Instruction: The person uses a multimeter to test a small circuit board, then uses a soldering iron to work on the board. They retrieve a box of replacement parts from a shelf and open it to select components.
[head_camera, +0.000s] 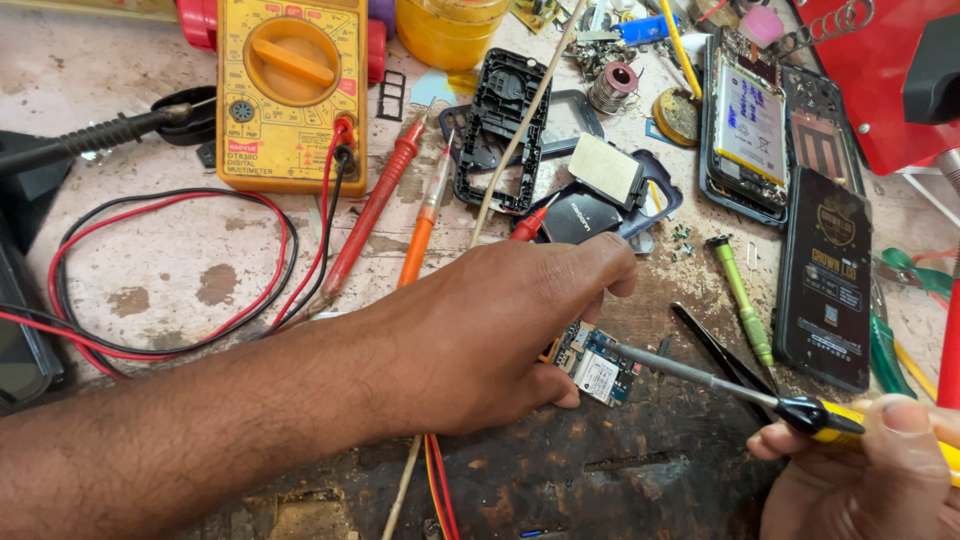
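White rectangular label (749, 122) on opened phone's battery; yellow multimeter's printed label (243, 157) at top left.

My left hand (490, 330) reaches in from the lower left on a long bare forearm, palm down, fingers curled over and thumb tucked beneath. My right hand (870, 470) (only partly in frame) sits at the lower right, fingers pinched closed.

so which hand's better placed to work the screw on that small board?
Right hand: it holds the yellow-handled screwdriver, tip already at the small circuit board. Left hand is busy pinning the board down.
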